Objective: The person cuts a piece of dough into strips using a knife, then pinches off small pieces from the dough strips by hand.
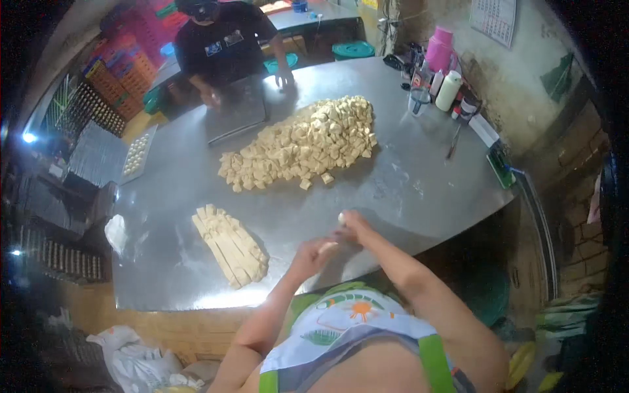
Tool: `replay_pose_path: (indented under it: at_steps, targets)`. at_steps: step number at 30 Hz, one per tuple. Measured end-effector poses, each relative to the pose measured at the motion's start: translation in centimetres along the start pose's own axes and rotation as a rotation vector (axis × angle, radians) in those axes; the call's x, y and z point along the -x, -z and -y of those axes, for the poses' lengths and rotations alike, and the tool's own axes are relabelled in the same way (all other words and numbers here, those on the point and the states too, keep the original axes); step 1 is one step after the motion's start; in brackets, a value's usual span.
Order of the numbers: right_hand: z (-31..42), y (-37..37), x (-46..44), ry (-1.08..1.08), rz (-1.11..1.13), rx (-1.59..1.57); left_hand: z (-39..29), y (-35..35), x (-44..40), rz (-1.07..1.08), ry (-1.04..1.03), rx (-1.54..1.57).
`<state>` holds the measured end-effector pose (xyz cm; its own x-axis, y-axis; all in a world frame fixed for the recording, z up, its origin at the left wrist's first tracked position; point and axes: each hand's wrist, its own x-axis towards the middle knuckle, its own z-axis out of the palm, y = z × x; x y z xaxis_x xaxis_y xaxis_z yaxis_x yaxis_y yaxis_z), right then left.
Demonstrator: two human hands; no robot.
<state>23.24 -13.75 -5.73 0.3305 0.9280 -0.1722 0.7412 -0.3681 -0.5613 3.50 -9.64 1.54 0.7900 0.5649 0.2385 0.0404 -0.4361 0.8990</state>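
Observation:
Near the front edge of the metal table, my left hand (310, 257) and my right hand (354, 226) are close together, slightly above the surface. The fingers of both are closed. A pale piece of dough (329, 247) shows at my left fingers, and a whitish end of dough (341, 217) sticks out of my right hand. Whether these are one strip or two pieces I cannot tell. To the left lie long cut strips of dough (230, 249), side by side. Beyond my hands spreads a big heap of small dough chunks (301, 144).
Across the metal table (419, 190) stands a person in a black shirt (226, 46) beside a dark tray (237, 124). A white lump (115, 233) sits at the left edge. Bottles (449, 90), a pink flask (439, 49) and a clear jug (418, 100) line the right wall.

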Motion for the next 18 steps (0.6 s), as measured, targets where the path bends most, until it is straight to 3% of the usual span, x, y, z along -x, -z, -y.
replay_pose_path:
  at_steps: [1, 2, 4, 5, 8, 9, 10, 11, 12, 13, 14, 15, 16, 18]
  targets:
    - [0.5, 0.7, 0.0, 0.17, -0.252, -0.033, 2.1, 1.4, -0.4, 0.082, 0.239, 0.112]
    - [1.3, 0.6, 0.5, 0.159, -0.257, -0.031, 4.1, 2.2, -0.1, 0.093, 0.236, 0.117]
    - [5.4, 2.6, 2.3, 0.353, -0.188, -0.278, 5.5, 2.7, -0.6, -0.032, 0.02, -0.087]
    - [6.2, 3.2, 2.2, 0.352, -0.204, -0.263, 3.8, 2.8, -1.2, -0.014, -0.108, -0.079]
    - [8.2, 2.0, 3.6, 0.485, -0.018, -0.383, 4.4, 3.6, -1.9, -0.016, -0.055, -0.002]
    - [8.7, 1.9, 3.3, 0.504, -0.203, -0.38, 5.9, 3.4, -1.7, -0.013, -0.062, -0.003]
    - [9.0, 1.7, 3.2, 0.516, -0.387, -0.374, 8.4, 2.5, -1.0, -0.044, 0.057, 0.015]
    - [8.4, 1.0, 3.1, 0.512, -0.387, -0.369, 9.6, 1.5, -0.6, -0.078, 0.178, 0.038]
    - [6.9, -0.4, 2.7, 0.326, -0.339, -0.307, 8.4, 1.2, -0.7, -0.08, 0.178, 0.044]
    - [5.9, -1.3, 2.4, 0.144, -0.288, -0.245, 5.8, 1.2, -0.7, 0.077, 0.205, -0.165]
    - [5.6, -1.4, 2.2, 0.146, -0.282, -0.246, 4.4, 1.3, -0.4, 0.237, 0.234, -0.376]
    - [5.3, -1.1, 1.4, 0.018, -0.112, -0.149, 4.1, 1.6, 0.0, 0.221, 0.153, -0.402]
    - [4.8, -0.6, 0.7, -0.11, 0.053, -0.049, 3.8, 1.9, 0.2, 0.217, 0.145, -0.406]
    - [3.0, -0.9, 1.1, -0.064, -0.022, -0.081, 2.8, 2.5, 1.4, 0.191, 0.002, -0.05]
